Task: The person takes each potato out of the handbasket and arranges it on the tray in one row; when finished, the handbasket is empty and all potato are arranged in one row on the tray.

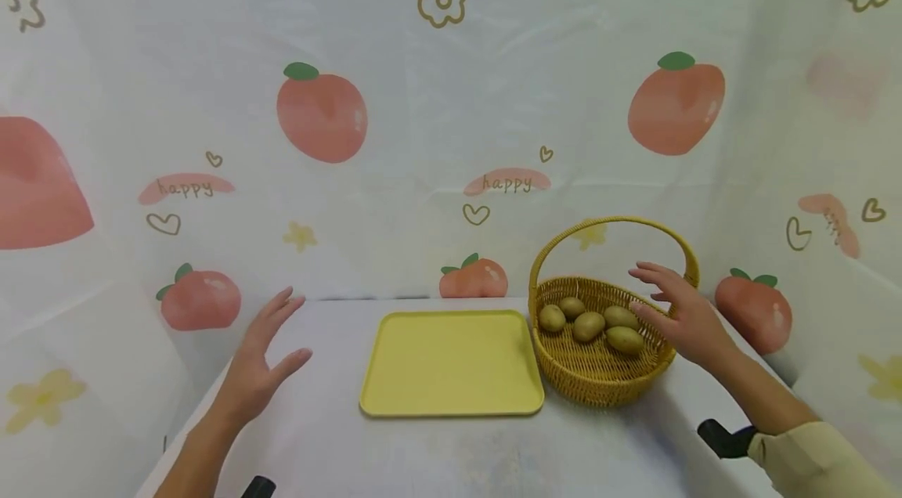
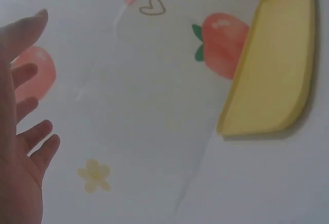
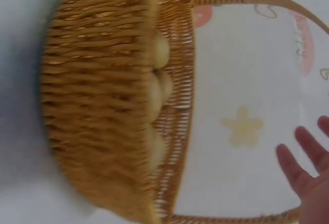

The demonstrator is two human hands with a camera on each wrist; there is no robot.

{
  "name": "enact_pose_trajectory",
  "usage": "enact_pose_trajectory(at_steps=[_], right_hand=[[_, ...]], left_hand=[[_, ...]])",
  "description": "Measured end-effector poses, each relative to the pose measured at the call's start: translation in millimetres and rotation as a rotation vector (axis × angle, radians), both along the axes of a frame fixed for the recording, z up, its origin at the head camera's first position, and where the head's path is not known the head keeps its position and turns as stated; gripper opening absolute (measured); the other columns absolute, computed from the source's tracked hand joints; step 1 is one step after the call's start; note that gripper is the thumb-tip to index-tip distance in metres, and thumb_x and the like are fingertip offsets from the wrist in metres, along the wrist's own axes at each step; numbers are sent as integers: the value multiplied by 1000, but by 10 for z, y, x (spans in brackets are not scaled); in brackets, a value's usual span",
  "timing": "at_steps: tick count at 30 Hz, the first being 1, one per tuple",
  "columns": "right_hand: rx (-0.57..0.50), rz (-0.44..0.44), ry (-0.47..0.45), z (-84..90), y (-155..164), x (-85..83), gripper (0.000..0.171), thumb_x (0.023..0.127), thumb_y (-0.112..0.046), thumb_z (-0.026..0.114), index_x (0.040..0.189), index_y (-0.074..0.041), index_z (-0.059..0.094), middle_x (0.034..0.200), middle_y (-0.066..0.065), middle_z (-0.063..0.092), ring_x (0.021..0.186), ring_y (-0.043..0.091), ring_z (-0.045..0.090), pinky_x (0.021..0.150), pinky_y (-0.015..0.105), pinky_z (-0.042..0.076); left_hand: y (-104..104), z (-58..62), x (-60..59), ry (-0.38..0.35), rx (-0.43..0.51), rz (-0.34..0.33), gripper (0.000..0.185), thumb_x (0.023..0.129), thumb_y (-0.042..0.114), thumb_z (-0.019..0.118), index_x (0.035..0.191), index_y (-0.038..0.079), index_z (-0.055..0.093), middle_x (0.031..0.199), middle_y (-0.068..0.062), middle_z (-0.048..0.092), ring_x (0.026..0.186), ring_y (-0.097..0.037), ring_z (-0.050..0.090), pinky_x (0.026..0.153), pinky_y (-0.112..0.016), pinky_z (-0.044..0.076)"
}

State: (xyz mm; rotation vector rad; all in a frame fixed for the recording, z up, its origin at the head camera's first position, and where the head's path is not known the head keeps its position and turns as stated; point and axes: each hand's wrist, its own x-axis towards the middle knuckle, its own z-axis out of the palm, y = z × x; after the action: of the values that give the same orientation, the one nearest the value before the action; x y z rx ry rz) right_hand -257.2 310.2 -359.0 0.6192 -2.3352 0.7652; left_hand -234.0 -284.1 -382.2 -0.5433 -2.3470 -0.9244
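Observation:
My left hand (image 1: 255,366) is raised over the left side of the table with nothing in it, its fingers spread from the thumb. My right hand (image 1: 682,316) hovers by the right side of a woven wicker basket (image 1: 599,390), overlapping its rim and handle in the head view, with nothing in its fingers. Several potatoes (image 1: 588,326) lie inside the basket, its tall arched handle standing upright. A yellow rectangular tray (image 1: 451,365) lies flat just left of the basket, with nothing on it. In the right wrist view, the fingers (image 3: 294,168) are apart from the basket's wall (image 3: 97,95).
The table (image 1: 317,443) has a white cover. Behind and at both sides hangs a white cloth (image 1: 395,130) printed with peaches, flowers and hearts. Black straps or mounts (image 1: 726,439) show near the wrists.

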Motion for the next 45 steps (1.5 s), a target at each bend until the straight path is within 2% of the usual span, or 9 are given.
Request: enact_pose_trajectory(at_steps=[3, 6, 8, 10, 17, 25, 32, 38, 45], right_hand=[[17, 29, -80, 91, -58, -117, 45, 90, -12, 68, 133, -1, 55, 139, 20, 48, 115, 32, 53, 82, 14, 50], [20, 41, -211, 160, -93, -235, 45, 94, -17, 65, 134, 0, 53, 138, 21, 48, 114, 39, 55, 85, 40, 56], [24, 38, -322, 197, -109, -310, 45, 96, -23, 62, 135, -2, 51, 139, 22, 48, 116, 42, 54, 88, 56, 52], [23, 32, -430, 218, -122, -386, 47, 98, -27, 59, 137, -3, 49, 141, 24, 45, 119, 45, 52, 91, 63, 47], [-75, 124, -681, 184, -163, -654, 57, 100, -30, 54, 144, 4, 39, 146, 32, 34, 125, 50, 43, 89, 55, 52], [-306, 121, -907, -73, -196, -938, 69, 101, -33, 52, 149, 6, 21, 154, 32, 11, 137, 52, 19, 100, 63, 41], [-332, 73, -926, -236, -319, -1007, 65, 102, -30, 49, 149, 6, 23, 151, 34, 17, 137, 52, 20, 100, 62, 41], [-230, 61, -848, -352, -438, -1062, 57, 101, -24, 51, 142, 11, 34, 146, 36, 29, 131, 52, 32, 101, 61, 39], [-50, 33, -752, -560, -432, -1199, 53, 97, -22, 58, 133, 14, 45, 134, 39, 43, 122, 54, 42, 100, 59, 40]], left_hand=[[76, 71, -9, 58, 44, -27, 71, 79, 5, 75, 144, 14, 48, 150, -8, 40, 135, -8, 36, 108, -35, 40], [140, 109, -32, 100, 97, -90, 68, 77, -5, 75, 140, 7, 51, 143, -13, 48, 130, 0, 40, 102, -9, 34], [173, 111, -50, 98, 132, -134, 64, 77, -8, 73, 137, 3, 53, 138, -17, 51, 128, -1, 43, 100, -10, 37], [193, 97, -62, 53, 151, -150, 59, 81, -7, 71, 136, 3, 53, 136, -16, 53, 124, 0, 46, 98, -10, 39], [239, -98, -127, -244, 194, -190, 49, 94, 11, 64, 140, 6, 48, 137, -13, 52, 121, -24, 55, 93, -15, 46], [372, -434, -216, -407, 361, -155, 50, 95, 22, 65, 140, 8, 49, 142, -14, 49, 126, -36, 50, 93, -21, 49], [455, -700, -313, -601, 488, -118, 51, 94, 16, 64, 142, 6, 47, 145, -15, 45, 130, -34, 47, 104, -46, 44], [457, -871, -363, -656, 471, -76, 55, 91, 16, 68, 141, 5, 48, 144, -15, 47, 128, -35, 49, 104, -50, 43], [465, -956, -373, -701, 444, -64, 59, 84, 14, 75, 137, 4, 52, 139, -17, 52, 122, -35, 54, 99, -48, 47]])
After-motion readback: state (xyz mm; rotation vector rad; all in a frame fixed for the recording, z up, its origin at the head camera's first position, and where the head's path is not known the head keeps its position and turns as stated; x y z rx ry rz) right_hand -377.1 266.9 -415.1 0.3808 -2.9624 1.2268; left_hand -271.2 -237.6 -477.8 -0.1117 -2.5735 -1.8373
